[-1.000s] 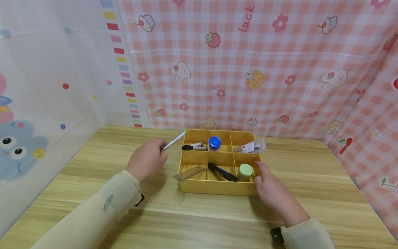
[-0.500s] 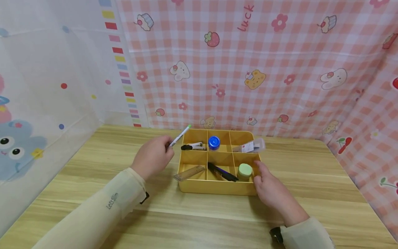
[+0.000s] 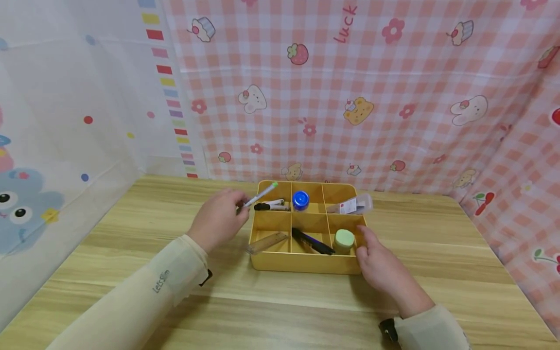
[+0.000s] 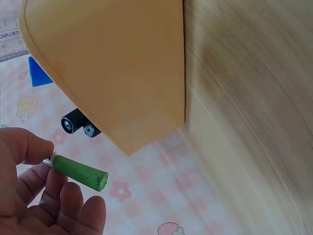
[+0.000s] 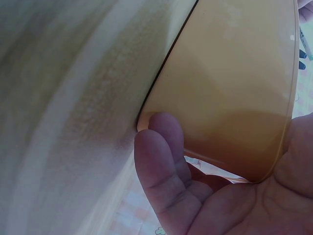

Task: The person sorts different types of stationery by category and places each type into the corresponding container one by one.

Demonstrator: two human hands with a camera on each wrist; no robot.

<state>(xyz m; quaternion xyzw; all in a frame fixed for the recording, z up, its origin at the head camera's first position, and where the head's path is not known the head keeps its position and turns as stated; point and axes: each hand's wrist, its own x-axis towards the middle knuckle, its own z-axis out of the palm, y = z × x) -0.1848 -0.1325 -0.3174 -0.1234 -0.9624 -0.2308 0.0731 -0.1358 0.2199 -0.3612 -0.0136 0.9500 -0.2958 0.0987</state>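
Note:
In the head view, my left hand point(image 3: 220, 214) pinches a slim marker point(image 3: 261, 195) with a white barrel and a green far end. This marker slants over the back left compartment of a yellow organizer box point(image 3: 306, 264). A green end piece point(image 4: 80, 172) juts out past my thumb in the left wrist view. My right hand point(image 3: 379, 260) grips the box's right side, fingers against the outer wall in the right wrist view. Black-capped markers point(image 3: 272, 205) lie in the back left compartment, and a clear ruler point(image 3: 268, 242) leans over the front left one.
Other compartments hold a blue-lidded container point(image 3: 300, 200), a clear plastic case point(image 3: 355, 205) with a white label, black pens point(image 3: 314, 243) and a pale green-topped item point(image 3: 344, 239). The box stands on a wooden table point(image 3: 280, 311), before a pink checked cloth point(image 3: 323, 87).
My left hand has moved to the right with the marker, whose far end has gone from the box's back left corner to over its back left compartment. My right hand stays on the box.

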